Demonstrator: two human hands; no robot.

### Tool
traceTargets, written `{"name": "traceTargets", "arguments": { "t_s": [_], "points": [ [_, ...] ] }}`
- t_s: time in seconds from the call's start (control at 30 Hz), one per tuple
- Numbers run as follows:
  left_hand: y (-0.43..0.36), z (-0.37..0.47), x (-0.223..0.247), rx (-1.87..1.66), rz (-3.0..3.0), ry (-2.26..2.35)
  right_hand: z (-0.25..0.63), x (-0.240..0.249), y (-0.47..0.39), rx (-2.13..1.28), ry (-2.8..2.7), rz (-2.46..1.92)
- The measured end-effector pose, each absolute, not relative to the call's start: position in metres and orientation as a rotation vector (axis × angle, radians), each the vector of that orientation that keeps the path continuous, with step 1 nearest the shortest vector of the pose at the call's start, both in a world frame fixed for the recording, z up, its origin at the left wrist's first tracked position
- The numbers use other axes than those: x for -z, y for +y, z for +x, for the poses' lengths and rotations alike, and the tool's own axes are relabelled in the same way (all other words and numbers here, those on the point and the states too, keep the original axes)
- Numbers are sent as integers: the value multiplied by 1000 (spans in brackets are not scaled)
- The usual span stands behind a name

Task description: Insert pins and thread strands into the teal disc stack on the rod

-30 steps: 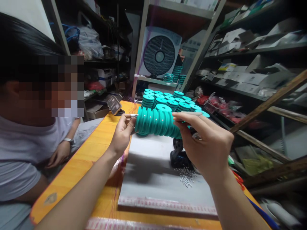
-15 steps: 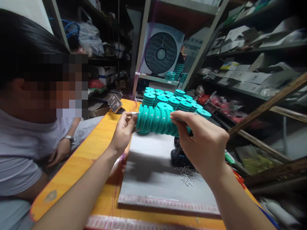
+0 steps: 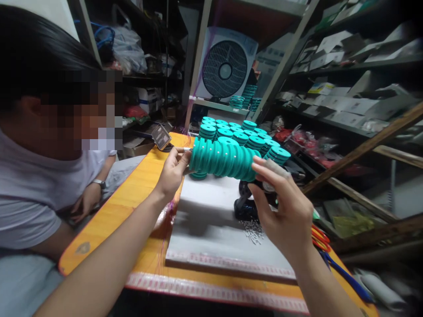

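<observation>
A row of green grooved discs (image 3: 221, 159) lies sideways above the grey board, with small white dots along its upper side. My left hand (image 3: 173, 169) pinches a thin rod at the row's left end. At the right end, my right hand (image 3: 280, 189) has its fingertips against the last discs, thumb apart below; whether it holds anything small is not clear. Beneath the row stands a black device (image 3: 246, 207), partly hidden by my right hand. Small white pieces (image 3: 254, 231) lie scattered on the board (image 3: 205, 220).
Stacks of green discs (image 3: 228, 132) stand at the board's far end. A person (image 3: 33, 176) sits at the left of the yellow table (image 3: 132, 189). A box fan (image 3: 224, 68) stands behind. Orange and blue-handled tools (image 3: 346, 275) lie at the right edge.
My right hand has moved right along the row and its thumb and fingers have spread. More white dots show on the discs. The view has shifted slightly.
</observation>
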State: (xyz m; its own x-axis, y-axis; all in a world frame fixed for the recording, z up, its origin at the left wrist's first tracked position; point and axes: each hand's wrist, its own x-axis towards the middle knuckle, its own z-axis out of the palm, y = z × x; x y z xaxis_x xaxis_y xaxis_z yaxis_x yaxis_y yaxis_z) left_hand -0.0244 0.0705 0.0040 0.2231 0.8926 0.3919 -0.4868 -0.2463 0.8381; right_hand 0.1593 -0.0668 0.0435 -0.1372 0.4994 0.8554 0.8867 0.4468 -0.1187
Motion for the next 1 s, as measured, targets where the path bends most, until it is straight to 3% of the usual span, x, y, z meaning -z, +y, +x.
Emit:
{"name": "traceTargets", "arguments": {
  "t_s": [0.27, 0.47, 0.83, 1.0],
  "points": [
    [73, -25, -3, -1380, 1236, 459, 195, 32, -121, 270, -2023, -1692],
    [72, -25, -2, -1386, 1227, 461, 198, 61, -123, 359, -1862, -1758],
    [71, -25, -3, -1389, 1232, 466, 190, 59, -116, 427, -1817, -1710],
    [72, -25, -2, -1381, 1242, 458, 186, 22, -107, 337, -1755, -1590]
  ]
}}
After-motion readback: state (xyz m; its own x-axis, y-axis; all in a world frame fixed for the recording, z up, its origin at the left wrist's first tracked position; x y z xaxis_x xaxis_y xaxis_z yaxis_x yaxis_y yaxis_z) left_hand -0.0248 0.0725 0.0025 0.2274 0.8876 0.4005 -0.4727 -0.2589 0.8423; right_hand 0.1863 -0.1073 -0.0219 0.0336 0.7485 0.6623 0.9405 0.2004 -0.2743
